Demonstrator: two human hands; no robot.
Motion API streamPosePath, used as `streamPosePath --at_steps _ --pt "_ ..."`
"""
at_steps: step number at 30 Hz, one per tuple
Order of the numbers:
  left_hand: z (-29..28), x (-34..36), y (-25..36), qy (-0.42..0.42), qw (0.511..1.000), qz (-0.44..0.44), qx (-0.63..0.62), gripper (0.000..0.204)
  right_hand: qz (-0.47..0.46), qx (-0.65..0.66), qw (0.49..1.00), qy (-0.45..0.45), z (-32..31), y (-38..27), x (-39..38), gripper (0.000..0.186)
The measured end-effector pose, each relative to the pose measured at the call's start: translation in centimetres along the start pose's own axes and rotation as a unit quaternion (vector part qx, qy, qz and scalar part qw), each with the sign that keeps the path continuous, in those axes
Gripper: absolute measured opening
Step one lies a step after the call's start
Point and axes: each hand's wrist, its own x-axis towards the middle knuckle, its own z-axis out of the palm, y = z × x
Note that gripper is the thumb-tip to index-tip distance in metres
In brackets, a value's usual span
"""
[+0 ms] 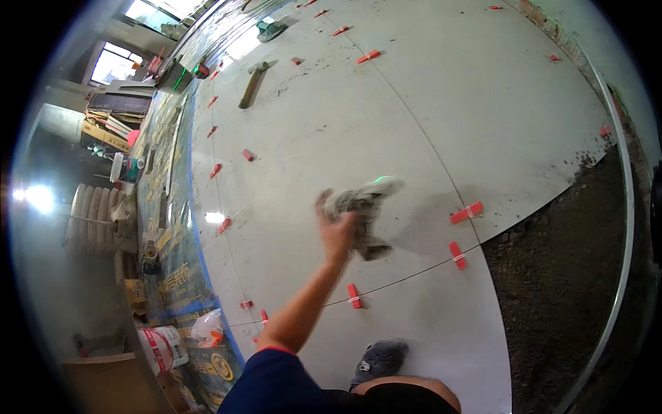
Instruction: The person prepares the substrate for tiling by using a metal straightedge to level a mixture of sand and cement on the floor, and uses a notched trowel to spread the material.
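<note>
My left hand (336,231) reaches out over a large pale floor tile (289,172), its fingers closed around a crumpled grey rag (365,210). The rag is dirty and smeared by motion; whether it touches the tile I cannot tell. A thin green light line crosses its upper part. My right hand is out of view. To the right of the rag, a red levelling wedge (466,212) sits across a tile joint, with another red wedge (458,255) just below. One more wedge (354,296) stands in the joint nearer to me.
A hammer (253,84) lies on the tiles farther off, beyond it a green suction-cup tool (270,30). Dark mortar (558,276) borders the tiles at right, beside a metal strip (629,228). Left are a bucket (164,348) and a plastic bag (208,327). My shoe (380,360) stands near.
</note>
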Motion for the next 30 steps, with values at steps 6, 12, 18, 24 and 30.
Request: streamPosePath --at_steps 6,12,18,24,30 --pt "-34.0 4.5 -1.3 0.338 0.87 0.111 0.341 0.053 0.05 0.022 0.998 -0.044 2.2 -4.4 3.2 0.085" --pt "-33.4 10.3 -3.3 0.409 0.697 -0.033 0.588 0.066 0.023 0.053 0.995 -0.084 5.0 -10.7 2.8 0.085" --pt "-16.3 23.9 -3.1 0.243 0.73 0.095 0.631 0.068 0.036 0.024 0.995 -0.09 2.9 -7.6 1.3 0.091" --pt "16.0 23.4 -7.0 -0.049 0.88 0.202 0.427 0.037 0.036 0.028 0.996 -0.077 2.3 -5.3 1.1 0.097" --pt "32.1 4.2 -8.1 -0.25 0.891 0.221 0.307 0.033 0.02 0.029 0.998 -0.059 1.3 -3.7 0.7 0.096"
